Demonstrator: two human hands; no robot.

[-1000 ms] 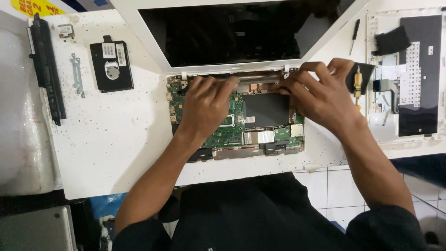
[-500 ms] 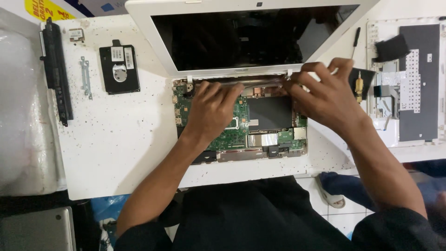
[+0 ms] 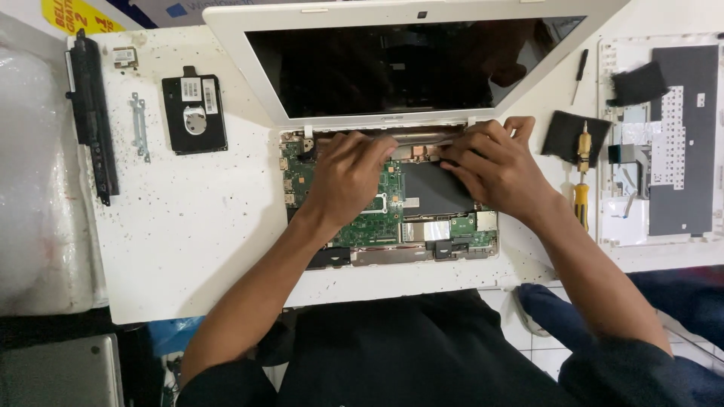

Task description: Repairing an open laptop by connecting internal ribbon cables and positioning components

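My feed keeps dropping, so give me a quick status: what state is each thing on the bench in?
Laptop: bottom case open, green board exposed.
Screen: dark, lid folded back flat.
Left hand: fingertips pressing at the hinge strip.
Right hand: fingertips on the same strip.
Keyboard cover: detached, lying underside up.
Yellow-handled screwdriver: lying unused.
Drive: removed, on the table.
Battery: removed, lying flat.

White worktable [image 3: 188, 249] in front of me — top speckled with dark flecks, edges chipped. Clear plastic wrap [image 3: 34, 181] bunched at left side. White tiled floor [image 3: 520, 347] under table edge at right. Grey metal case [image 3: 60, 373] at lower left — light flat, even, no hard shadows.
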